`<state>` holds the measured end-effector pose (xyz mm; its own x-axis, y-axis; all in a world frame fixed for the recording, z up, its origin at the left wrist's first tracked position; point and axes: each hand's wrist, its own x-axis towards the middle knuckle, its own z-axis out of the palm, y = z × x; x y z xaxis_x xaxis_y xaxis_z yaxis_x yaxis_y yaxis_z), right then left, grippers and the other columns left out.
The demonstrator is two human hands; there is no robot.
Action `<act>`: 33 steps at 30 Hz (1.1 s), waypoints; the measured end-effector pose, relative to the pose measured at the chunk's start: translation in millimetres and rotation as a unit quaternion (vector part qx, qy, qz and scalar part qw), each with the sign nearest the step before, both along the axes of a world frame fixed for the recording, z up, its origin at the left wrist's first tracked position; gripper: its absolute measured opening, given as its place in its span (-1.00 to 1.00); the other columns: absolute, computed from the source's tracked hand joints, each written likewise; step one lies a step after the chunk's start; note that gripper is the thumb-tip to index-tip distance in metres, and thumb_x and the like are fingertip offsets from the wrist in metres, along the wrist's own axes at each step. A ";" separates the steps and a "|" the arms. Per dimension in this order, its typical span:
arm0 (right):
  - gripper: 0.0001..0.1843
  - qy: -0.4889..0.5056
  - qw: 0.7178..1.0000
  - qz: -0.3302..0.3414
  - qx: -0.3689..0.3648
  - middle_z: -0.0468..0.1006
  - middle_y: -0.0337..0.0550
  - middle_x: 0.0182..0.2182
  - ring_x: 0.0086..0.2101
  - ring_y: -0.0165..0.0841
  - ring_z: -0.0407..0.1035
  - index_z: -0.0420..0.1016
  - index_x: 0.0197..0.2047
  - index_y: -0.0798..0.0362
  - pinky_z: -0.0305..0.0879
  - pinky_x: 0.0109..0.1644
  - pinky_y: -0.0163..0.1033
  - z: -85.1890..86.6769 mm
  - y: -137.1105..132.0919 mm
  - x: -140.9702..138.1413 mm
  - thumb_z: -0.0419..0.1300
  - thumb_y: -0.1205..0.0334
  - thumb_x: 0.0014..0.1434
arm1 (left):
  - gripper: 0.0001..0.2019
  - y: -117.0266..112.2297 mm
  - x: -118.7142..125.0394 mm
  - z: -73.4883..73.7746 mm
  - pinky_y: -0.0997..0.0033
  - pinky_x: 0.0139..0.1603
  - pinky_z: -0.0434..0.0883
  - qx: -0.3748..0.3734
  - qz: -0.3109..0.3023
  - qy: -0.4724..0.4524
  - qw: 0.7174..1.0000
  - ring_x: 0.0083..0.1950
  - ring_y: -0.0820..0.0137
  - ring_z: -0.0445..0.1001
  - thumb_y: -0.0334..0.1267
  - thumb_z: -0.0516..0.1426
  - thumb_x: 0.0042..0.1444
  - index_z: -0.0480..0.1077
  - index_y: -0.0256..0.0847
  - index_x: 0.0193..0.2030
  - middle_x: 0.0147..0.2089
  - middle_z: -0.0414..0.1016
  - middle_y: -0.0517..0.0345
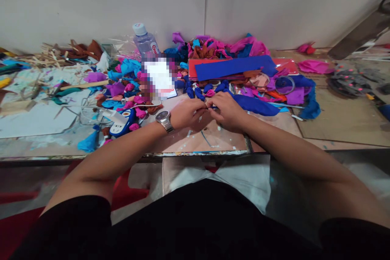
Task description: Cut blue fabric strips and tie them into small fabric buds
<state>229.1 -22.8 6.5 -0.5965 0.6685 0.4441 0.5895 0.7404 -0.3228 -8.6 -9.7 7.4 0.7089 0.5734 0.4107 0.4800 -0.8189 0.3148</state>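
My left hand [188, 113] and my right hand [228, 110] meet over the front of the table, fingertips pinched close together. Whatever is between the fingers is too small or hidden to make out. A dark blue strip of cloth [257, 105] lies just right of my right hand; whether the fingers touch it I cannot tell. Right behind the hands are knotted blue cloth pieces [195, 91] and a small pink knotted piece [210, 93]. A phone [161, 77] with a bright, blurred-out screen leans behind my left hand.
A plastic bottle [145, 42] stands behind the phone. A blue and white power strip [123, 124] with cables lies left of my left wrist. Wood sticks [55, 55] lie far left. A long blue cloth [234, 67] covers red packets behind; a tape roll [284, 85] sits right.
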 end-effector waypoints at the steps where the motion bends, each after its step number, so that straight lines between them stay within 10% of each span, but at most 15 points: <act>1: -0.90 0.010 1.000 0.002 0.004 0.68 0.02 -0.11 -0.03 -0.05 0.45 0.54 -0.09 0.02 0.21 0.08 0.03 -0.2 0.1 0.4 0.22 0.27 0.35 | -0.74 -0.1 0.3 -0.3 0.29 -0.19 0.37 -0.003 0.006 -0.010 1.000 -0.22 0.28 0.59 -0.20 0.09 0.47 0.60 -0.19 -0.13 -0.20 0.69 0.03; 15: -0.85 0.076 0.996 -0.012 0.047 0.71 -0.03 -0.15 -0.09 -0.08 0.47 0.59 -0.08 -0.02 0.24 0.09 0.05 1.8 -0.9 1.2 0.21 0.15 0.48 | -0.68 0.5 1.0 9.7 0.37 -0.24 0.39 -0.140 0.000 -0.114 0.984 -0.33 0.40 0.54 -0.07 0.11 0.50 0.54 -0.20 -0.22 -0.33 0.64 0.15; 20: -0.84 0.116 0.991 -0.032 0.056 0.71 -0.07 -0.17 -0.10 -0.10 0.49 0.59 -0.10 -0.03 0.27 0.04 0.02 0.0 -1.9 0.5 0.21 0.13 0.49 | -0.67 -2.3 1.2 3.7 0.39 -0.19 0.45 -0.053 -0.004 -0.149 0.987 -0.25 0.40 0.59 -0.14 0.26 0.39 0.45 -0.22 0.20 -0.12 0.64 0.08; 33: -0.73 0.148 0.988 -0.036 0.013 0.71 -0.08 -0.17 -0.10 -0.11 0.49 0.63 -0.11 -0.05 0.29 0.08 0.02 0.9 -5.2 -2.1 0.20 -0.01 0.51 | -0.73 -4.3 1.2 7.7 0.30 -0.15 0.41 -0.020 0.042 -0.118 0.992 -0.27 0.35 0.53 -0.02 0.15 0.48 0.51 -0.20 -0.07 -0.23 0.62 0.09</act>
